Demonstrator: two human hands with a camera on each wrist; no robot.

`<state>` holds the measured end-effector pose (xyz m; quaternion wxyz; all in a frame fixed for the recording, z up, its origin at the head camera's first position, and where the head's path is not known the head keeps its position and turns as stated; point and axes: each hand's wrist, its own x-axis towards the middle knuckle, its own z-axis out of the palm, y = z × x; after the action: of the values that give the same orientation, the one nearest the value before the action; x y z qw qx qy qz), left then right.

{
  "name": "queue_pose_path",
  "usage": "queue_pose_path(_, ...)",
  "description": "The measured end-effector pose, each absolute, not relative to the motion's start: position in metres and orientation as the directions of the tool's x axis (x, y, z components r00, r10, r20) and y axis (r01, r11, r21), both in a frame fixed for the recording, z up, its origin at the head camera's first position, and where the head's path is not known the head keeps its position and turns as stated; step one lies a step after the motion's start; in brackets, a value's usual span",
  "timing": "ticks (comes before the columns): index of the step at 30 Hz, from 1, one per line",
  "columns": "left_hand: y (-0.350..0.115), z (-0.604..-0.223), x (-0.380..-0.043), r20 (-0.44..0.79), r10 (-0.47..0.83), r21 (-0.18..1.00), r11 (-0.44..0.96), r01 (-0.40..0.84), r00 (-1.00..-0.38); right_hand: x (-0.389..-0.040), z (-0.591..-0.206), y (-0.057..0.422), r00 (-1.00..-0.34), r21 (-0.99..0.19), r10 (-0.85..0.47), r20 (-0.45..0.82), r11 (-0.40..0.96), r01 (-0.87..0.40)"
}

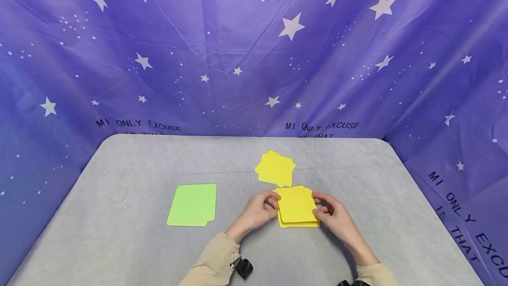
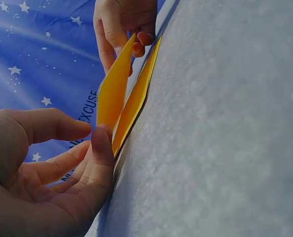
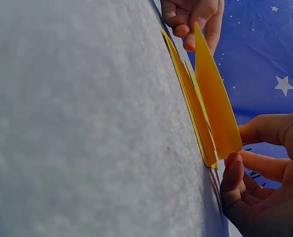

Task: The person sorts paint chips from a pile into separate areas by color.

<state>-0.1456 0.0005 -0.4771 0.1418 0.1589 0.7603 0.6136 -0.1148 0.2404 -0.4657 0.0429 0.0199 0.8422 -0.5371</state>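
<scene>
A square yellow card (image 1: 296, 205) is raised at a tilt over a loose pile of yellow cards (image 1: 299, 224) on the table. My left hand (image 1: 257, 212) holds its left edge, fingers curled and fingertips at the upper left corner. Across from it, my right hand (image 1: 337, 219) pinches the right edge between thumb and fingers. Seen from the left wrist, the lifted card (image 2: 114, 94) stands apart from the pile (image 2: 139, 94) below. From the right wrist, the card (image 3: 215, 98) bows slightly, its near corner at the right thumb and index finger.
Behind the hands lies another fanned pile of yellow cards (image 1: 275, 169), close to the front pile. Off to the left is a small stack of green cards (image 1: 192, 204), slightly misaligned. The grey table (image 1: 119, 175) meets a purple star-printed cloth (image 1: 238, 56) at the back and sides.
</scene>
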Motion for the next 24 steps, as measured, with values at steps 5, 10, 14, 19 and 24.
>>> queue_pose_path(5,-0.001,-0.477,-0.145,-0.016,0.418,0.975,0.207,0.078,-0.908,-0.115,-0.466,0.243,-0.991,-0.894,-0.009,-0.134,0.432,0.117)
queue_pose_path(10,-0.004,-0.479,-0.147,-0.004,0.413,0.979,0.188,0.081,-0.911,-0.115,-0.467,0.244,-0.988,-0.890,0.005,-0.157,0.434,0.144)
queue_pose_path(14,-0.008,-0.481,-0.148,0.019,0.406,0.980,0.171,0.097,-0.914,-0.117,-0.468,0.244,-0.988,-0.894,0.013,-0.154,0.423,0.145)
queue_pose_path(19,-0.012,-0.483,-0.152,0.031,0.398,0.983,0.155,0.101,-0.917,-0.121,-0.467,0.241,-0.994,-0.900,0.007,-0.105,0.424,0.098)
queue_pose_path(24,-0.016,-0.484,-0.158,0.024,0.390,0.981,0.166,0.096,-0.921,-0.127,-0.466,0.238,-0.997,-0.902,-0.005,-0.082,0.425,0.072)
